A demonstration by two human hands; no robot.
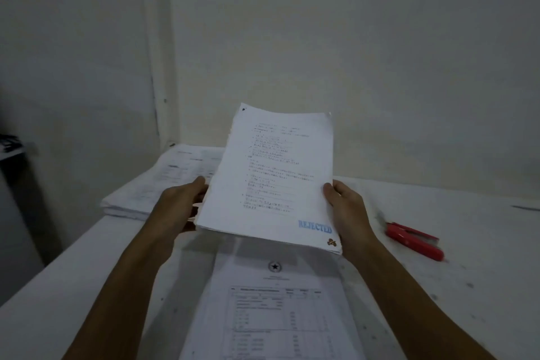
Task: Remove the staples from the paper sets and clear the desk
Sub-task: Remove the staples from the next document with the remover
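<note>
I hold a thick set of printed paper (277, 172) up above the desk, tilted toward me, with a blue "REJECTED" stamp near its lower right corner. My left hand (178, 202) grips its left edge and my right hand (344, 207) grips its right edge, thumb on top. A dark mark sits at the set's top left corner. Under the held set, another printed set (274, 313) with a star emblem and a table lies flat on the white desk (467, 301). A red staple remover (413, 240) lies on the desk to the right of my right hand.
A stack of papers (163, 181) lies at the desk's far left, against the wall corner. A thin dark object (526, 207) lies at the desk's far right. A dark piece of furniture (14, 161) stands at the left, beyond the desk's edge.
</note>
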